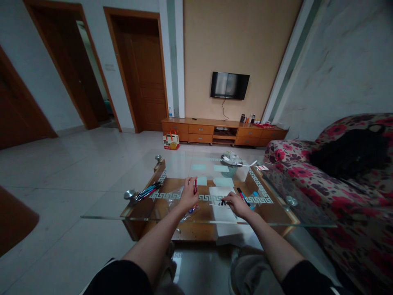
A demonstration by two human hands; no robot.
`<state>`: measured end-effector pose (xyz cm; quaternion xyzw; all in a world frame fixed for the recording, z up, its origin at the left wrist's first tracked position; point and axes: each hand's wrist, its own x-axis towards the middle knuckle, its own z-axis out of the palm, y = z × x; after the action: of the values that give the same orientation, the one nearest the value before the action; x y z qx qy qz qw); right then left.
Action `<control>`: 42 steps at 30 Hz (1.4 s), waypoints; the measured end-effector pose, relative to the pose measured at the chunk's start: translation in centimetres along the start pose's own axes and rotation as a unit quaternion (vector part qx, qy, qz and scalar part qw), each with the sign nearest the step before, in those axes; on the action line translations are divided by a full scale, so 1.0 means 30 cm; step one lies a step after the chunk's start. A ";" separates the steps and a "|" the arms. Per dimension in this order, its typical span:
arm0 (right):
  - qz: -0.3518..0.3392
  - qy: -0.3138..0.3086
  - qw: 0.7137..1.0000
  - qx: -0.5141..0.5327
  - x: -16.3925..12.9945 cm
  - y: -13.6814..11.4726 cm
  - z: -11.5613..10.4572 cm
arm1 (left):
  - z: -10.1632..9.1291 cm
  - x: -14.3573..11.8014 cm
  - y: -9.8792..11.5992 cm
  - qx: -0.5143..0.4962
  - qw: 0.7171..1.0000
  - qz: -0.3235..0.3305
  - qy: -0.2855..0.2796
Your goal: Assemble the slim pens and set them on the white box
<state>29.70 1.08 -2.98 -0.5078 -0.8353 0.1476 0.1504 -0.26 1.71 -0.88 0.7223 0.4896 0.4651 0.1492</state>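
My left hand (188, 196) is closed around a red pen (195, 187), held nearly upright above the glass table. My right hand (237, 205) is lowered over a white sheet or box (219, 192), its thumb and fingertips pinched at small black pieces (223, 203) that look like pen caps. Just beyond that hand lie a red pen and a blue pen (243, 196). A clear plastic bag (175, 197) rests beside my left forearm, with some pens (193, 209) near it. Several blue and black pens (147, 191) lie bunched at the table's left side.
The glass tabletop (107, 211) has overhanging edges and round metal fittings (129, 194). Behind it stands a bin (229, 167) with a bag in it. A floral sofa (294, 164) is close on the right. Farther back are a low cabinet (201, 130) and a gift bag (171, 141).
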 end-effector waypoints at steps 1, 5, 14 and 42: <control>0.000 -0.001 1.000 0.002 0.003 0.001 0.003 | 0.000 0.000 -0.001 0.000 1.000 0.001 0.000; 0.010 0.014 1.000 0.018 0.007 0.002 0.012 | -0.002 -0.001 -0.001 0.000 1.000 0.002 -0.003; 0.036 0.053 0.998 -0.013 0.003 -0.029 0.023 | 0.006 -0.004 -0.007 0.004 1.000 -0.003 -0.021; 0.026 0.215 0.975 0.046 0.009 -0.150 -0.076 | 0.098 -0.022 0.108 -0.149 0.978 -0.063 -0.135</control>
<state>26.87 -0.45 0.90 -0.5421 -0.7620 0.0767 0.3458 3.92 0.31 -0.59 0.7159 0.4349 0.4205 0.3487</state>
